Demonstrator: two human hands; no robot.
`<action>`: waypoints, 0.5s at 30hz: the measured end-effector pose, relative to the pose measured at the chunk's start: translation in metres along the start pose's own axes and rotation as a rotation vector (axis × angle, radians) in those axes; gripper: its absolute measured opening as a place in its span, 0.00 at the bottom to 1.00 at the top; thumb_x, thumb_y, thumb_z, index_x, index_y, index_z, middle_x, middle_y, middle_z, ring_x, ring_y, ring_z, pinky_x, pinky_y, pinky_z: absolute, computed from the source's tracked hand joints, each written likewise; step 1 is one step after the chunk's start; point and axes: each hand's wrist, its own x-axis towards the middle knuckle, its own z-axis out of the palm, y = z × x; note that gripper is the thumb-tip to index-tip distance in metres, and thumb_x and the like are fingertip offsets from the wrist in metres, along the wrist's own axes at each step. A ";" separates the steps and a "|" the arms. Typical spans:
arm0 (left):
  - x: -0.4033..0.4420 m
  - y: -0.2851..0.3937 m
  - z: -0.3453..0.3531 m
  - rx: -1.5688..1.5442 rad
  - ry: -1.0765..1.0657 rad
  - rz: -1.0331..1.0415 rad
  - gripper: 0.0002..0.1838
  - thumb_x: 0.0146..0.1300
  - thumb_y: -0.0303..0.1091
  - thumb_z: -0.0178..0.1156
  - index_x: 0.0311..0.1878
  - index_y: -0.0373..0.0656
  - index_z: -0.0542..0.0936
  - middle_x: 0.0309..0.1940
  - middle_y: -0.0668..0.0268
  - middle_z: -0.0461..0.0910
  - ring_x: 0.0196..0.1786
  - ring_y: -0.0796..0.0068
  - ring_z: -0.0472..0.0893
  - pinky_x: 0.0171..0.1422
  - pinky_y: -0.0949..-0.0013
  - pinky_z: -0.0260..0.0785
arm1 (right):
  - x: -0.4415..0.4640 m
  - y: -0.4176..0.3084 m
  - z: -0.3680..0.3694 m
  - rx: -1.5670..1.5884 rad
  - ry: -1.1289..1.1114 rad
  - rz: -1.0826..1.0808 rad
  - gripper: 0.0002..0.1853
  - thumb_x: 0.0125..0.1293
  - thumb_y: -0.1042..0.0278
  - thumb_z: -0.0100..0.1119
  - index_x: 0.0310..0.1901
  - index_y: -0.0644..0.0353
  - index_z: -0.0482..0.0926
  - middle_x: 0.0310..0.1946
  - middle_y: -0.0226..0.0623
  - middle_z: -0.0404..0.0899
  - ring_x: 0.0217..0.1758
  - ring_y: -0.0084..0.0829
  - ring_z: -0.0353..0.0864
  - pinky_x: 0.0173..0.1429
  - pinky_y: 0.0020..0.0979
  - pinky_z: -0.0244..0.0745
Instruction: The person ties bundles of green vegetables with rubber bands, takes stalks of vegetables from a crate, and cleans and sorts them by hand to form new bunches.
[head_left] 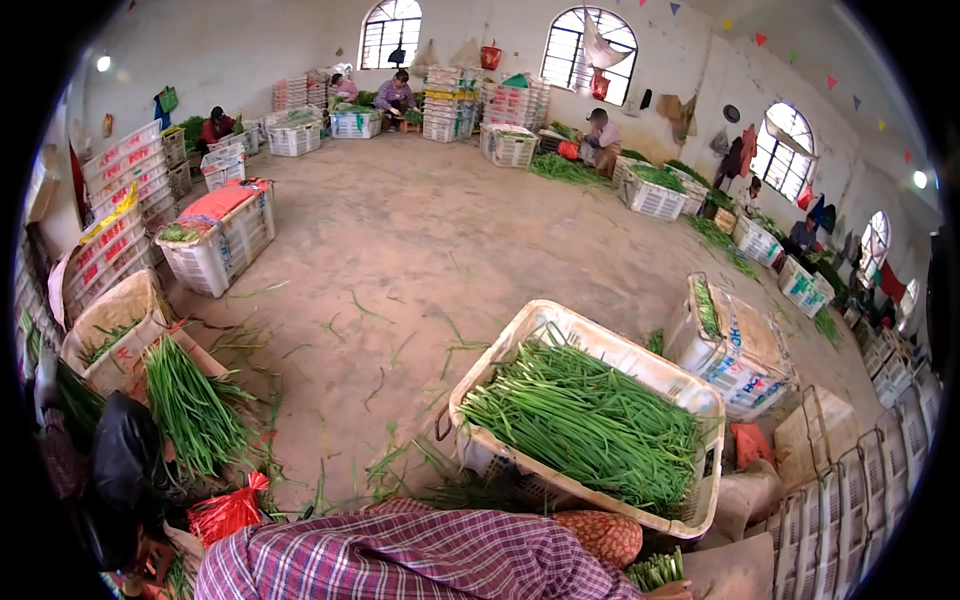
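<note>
At the bottom edge, beyond a plaid sleeve (pixel 430 555), my left hand (pixel 670 591) shows only in part. Its fingers are curled against the cut ends of a small bundle of green chives (pixel 655 570); the frame cuts off the rest of the hand. Beside the bundle lies a flat brown board (pixel 730 570). A patterned cloth (pixel 603 536) pokes out past the plaid sleeve. Just ahead, a large white crate (pixel 540 312) holds a thick heap of long green chives (pixel 590 420). My right hand is outside the picture.
More chives (pixel 190 405) lean on a basket (pixel 120 310) at left, near a red plastic bag (pixel 225 512). A wrapped crate (pixel 740 350) and stacked grey crates (pixel 850 490) stand at right. Stray leaves litter the concrete floor (pixel 380 240). Several people sit among crates along the walls.
</note>
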 end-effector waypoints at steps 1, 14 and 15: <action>0.001 0.000 0.002 0.054 0.014 -0.004 0.21 0.64 0.51 0.49 0.37 0.40 0.76 0.32 0.63 0.77 0.41 0.66 0.74 0.59 0.57 0.62 | -0.001 -0.001 0.001 0.004 0.000 0.006 0.22 0.69 0.64 0.59 0.61 0.61 0.70 0.44 0.42 0.78 0.41 0.30 0.77 0.45 0.34 0.75; -0.002 0.002 0.160 2.357 0.229 0.329 0.08 0.56 0.29 0.56 0.40 0.41 0.77 0.45 0.57 0.72 0.55 0.52 0.71 0.74 0.45 0.48 | -0.017 0.010 -0.022 0.224 0.096 0.137 0.15 0.72 0.66 0.54 0.56 0.61 0.74 0.37 0.37 0.81 0.33 0.29 0.81 0.34 0.28 0.79; -0.006 0.004 0.183 2.466 0.217 0.561 0.15 0.55 0.26 0.57 0.47 0.40 0.78 0.50 0.56 0.73 0.62 0.52 0.69 0.72 0.47 0.54 | -0.022 0.009 -0.028 0.249 0.120 0.145 0.14 0.72 0.66 0.54 0.56 0.61 0.74 0.36 0.36 0.81 0.33 0.29 0.81 0.33 0.28 0.79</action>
